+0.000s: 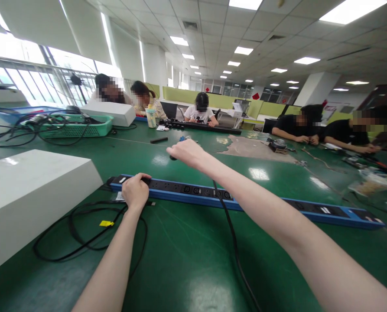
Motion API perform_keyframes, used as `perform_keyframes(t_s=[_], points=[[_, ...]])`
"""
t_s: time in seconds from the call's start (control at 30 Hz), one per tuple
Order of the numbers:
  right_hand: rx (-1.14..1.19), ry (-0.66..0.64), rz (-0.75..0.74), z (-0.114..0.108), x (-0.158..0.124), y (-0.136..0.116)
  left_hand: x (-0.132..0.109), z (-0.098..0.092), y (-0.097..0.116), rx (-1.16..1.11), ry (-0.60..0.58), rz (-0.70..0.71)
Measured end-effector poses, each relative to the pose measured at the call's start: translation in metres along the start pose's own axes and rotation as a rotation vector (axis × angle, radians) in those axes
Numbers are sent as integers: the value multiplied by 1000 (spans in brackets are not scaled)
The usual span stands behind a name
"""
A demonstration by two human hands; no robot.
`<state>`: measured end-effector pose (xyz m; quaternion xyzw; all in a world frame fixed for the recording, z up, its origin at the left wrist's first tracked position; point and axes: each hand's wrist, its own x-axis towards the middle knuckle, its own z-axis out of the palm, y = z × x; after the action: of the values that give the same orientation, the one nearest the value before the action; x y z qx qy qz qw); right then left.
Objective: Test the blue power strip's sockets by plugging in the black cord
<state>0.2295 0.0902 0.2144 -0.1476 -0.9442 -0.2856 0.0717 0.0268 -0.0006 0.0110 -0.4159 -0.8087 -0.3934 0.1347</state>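
Note:
A long blue power strip [177, 187] with a black socket face lies across the green table. My left hand [135, 191] is closed around it near its left end, thumb behind and fingers over the front. My right hand [187, 153] is raised above and beyond the strip, closed, with a small dark end showing under its fingers; what it holds is mostly hidden. A thick black cable [231, 229] runs from the near table edge up over the strip and vanishes behind my right forearm. Beside my left wrist lies a looped thin black cable [73, 229] with a yellow tag [106, 223].
A white box [37, 186] stands at the left. Behind it are a green basket [95, 128] of cables and another white box [115, 113]. Several people sit around the far side. Brown cardboard [252, 148] and a plastic bag [372, 182] lie to the right.

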Motion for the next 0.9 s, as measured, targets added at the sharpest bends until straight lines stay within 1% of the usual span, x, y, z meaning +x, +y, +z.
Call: perform_keyframes(t_s=[0.13, 0.27, 0.37, 0.47, 0.6, 0.8, 0.9], points=[[74, -93, -196, 27, 2, -27, 0, 0, -1, 1, 4, 13], [137, -105, -272, 42, 2, -35, -1, -1, -1, 6, 4, 13], [168, -93, -277, 42, 4, -35, 0, 0, 0, 5, 3, 6], [193, -111, -293, 37, 7, -36, 0, 1, 0, 6, 5, 5], [147, -145, -350, 31, 12, -42, 0, 2, -1, 16, 12, -3], [60, -117, -441, 44, 14, -47, 0, 2, 0, 31, 3, 6], [16, -89, -458, 51, 12, -46, 1, 2, 0, 35, 2, 3]])
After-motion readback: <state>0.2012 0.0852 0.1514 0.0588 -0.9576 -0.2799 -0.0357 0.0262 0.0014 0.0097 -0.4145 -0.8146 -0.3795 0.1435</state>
